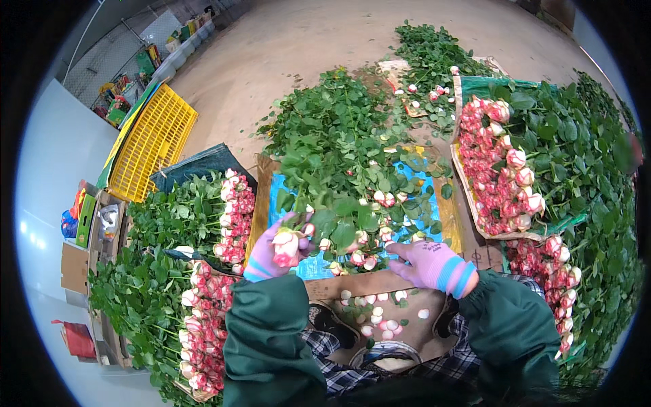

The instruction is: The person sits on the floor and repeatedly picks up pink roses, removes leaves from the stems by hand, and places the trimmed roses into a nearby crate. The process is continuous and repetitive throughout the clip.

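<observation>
My left hand (263,256), in a pale purple glove with blue bands, is closed on a white and pink rose (286,248) at the left side of the bench. My right hand (432,264), gloved alike, hovers at the bench's near right with its fingers stretched toward the left and nothing visible in them. Between the hands lie several loose rose blooms (358,258) on a blue sheet (314,268). A big heap of leafy rose stems (325,129) covers the bench's middle and far part.
Bundled roses stand at my left (237,214) and right (491,169). Near my feet, pale petals (383,324) lie scattered beside a round white-rimmed container (386,353). A yellow plastic crate (152,146) leans at the far left. More stems (434,61) lie on the floor at the back.
</observation>
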Motion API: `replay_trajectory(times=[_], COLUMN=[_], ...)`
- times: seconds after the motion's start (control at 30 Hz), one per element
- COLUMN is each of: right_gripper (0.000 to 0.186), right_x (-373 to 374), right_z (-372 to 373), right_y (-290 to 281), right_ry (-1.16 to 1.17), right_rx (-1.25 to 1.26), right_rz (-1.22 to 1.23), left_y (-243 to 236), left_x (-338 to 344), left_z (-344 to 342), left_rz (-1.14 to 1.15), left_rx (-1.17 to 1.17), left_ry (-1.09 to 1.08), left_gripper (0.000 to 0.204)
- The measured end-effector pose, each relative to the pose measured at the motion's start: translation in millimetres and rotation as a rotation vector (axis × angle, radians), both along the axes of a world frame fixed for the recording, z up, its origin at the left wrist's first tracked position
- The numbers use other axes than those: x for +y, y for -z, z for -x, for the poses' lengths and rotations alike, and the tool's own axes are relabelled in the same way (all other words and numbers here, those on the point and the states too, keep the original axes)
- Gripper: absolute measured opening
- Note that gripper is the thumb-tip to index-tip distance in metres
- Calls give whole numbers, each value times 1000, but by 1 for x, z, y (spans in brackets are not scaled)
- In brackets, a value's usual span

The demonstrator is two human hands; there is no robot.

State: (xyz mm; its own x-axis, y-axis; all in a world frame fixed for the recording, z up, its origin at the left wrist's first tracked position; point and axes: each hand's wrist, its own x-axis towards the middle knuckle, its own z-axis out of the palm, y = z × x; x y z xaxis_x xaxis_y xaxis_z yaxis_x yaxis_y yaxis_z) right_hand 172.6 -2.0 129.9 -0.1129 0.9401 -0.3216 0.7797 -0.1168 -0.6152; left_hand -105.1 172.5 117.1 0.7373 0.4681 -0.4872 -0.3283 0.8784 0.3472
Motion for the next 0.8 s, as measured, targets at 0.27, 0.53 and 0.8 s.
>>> replay_trajectory(times=[0.27, 0.53, 0.8], right_gripper=[55, 30, 34], right_x=[39, 48, 42], right_z=[7, 3, -28], right_y=[57, 88, 30], right_ry=[333, 415, 430], right_rx=[877, 922, 1021], right_rz=[289, 326, 294], left_y=[-11, 55, 220], left_x=[-93, -90, -72], left_z=[-41, -70, -59], left_rz=[-273, -635, -910], left_rx=[354, 485, 1787], left_ry=[239, 558, 530], left_gripper=[28, 46, 90])
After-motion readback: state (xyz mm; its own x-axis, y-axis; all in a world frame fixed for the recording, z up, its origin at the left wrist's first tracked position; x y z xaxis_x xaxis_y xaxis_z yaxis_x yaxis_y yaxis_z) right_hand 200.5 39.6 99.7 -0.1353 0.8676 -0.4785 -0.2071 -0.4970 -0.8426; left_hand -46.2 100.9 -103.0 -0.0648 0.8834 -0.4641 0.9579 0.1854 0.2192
